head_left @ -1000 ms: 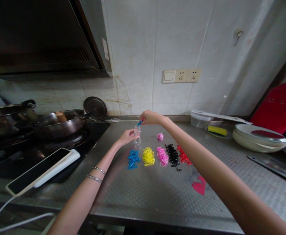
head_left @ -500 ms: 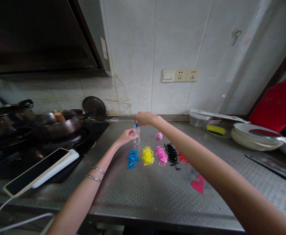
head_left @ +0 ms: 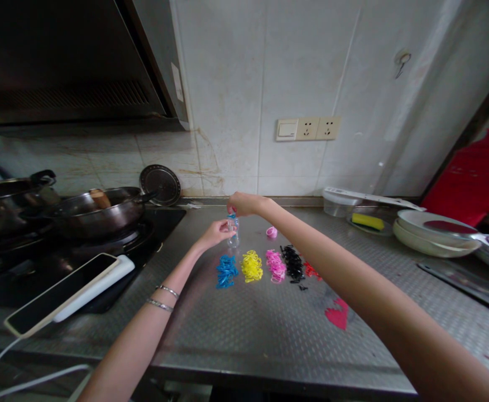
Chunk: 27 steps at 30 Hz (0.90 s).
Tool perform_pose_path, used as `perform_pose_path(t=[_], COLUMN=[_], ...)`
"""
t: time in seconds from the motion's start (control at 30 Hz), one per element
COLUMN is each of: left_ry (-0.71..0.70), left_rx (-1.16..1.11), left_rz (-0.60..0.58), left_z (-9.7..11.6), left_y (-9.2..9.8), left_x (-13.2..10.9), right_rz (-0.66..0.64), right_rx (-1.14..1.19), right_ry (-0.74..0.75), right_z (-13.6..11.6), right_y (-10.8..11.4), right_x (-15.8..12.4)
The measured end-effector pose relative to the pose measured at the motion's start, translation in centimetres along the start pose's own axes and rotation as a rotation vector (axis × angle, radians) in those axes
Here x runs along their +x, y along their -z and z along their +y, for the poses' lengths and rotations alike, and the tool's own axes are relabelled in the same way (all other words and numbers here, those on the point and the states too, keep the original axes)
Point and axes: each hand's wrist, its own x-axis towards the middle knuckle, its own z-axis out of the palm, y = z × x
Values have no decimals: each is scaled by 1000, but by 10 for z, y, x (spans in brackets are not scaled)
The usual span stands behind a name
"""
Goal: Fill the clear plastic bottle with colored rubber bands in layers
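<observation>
My left hand (head_left: pixel 216 231) is closed around a small clear jar (head_left: pixel 234 241), which stands upright on the steel counter. Over its mouth, my right hand (head_left: pixel 243 204) pinches a few blue rubber bands (head_left: pixel 231 216), partly hidden by the fingers. Some blue shows through the jar's upper wall. In front of the jar lie piles of small rubber bands: a blue pile (head_left: pixel 226 272), a yellow pile (head_left: pixel 252 266), a pink pile (head_left: pixel 276 266), a black pile (head_left: pixel 293 263) and a red pile (head_left: pixel 312 271), the last partly behind my right forearm. A small pink cap-like piece (head_left: pixel 272 232) sits right of the jar.
A red torn heart-shaped piece (head_left: pixel 337 315) lies near my right forearm. At left are a stove with a pan (head_left: pixel 97 215) and a phone (head_left: pixel 62 293) on a white power bank. Stacked bowls (head_left: pixel 432 237), a yellow sponge (head_left: pixel 367 222) and a cleaver-like blade (head_left: pixel 464 285) occupy the right.
My right hand has lowered slightly onto the jar's mouth. The blue bands have moved down, with blue now visible inside the jar's top. My left hand stays in place.
</observation>
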Motion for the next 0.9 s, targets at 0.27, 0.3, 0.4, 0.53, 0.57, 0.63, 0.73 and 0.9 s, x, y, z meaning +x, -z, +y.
perform_pose_path(t=[0.27, 0.3, 0.4, 0.53, 0.57, 0.63, 0.73, 0.9], left_ry=[6, 10, 22, 37, 45, 56, 57, 62], left_rx=[32, 33, 25, -44, -61, -87, -105, -98], left_rz=[0, 1, 1, 13, 18, 23, 29, 34], left_z=[1, 1, 0, 1, 2, 4, 5, 5], left_y=[1, 1, 1, 1, 0, 0, 1, 3], left_x=[-1, -1, 0, -1, -2, -3, -4, -4], right_rz=[69, 112, 257, 404, 438, 502, 543, 581], right_rx=[97, 119, 234, 468, 526, 621, 692, 778], right_ry=[-7, -14, -92, -229, -239, -267, -309, -353], right_z=[2, 4, 11, 19, 19, 16, 6, -9], right_y=[4, 3, -11, -50, -61, -80, -99, -108], right_x=[-8, -10, -20, -30, -31, -31, -27, -20])
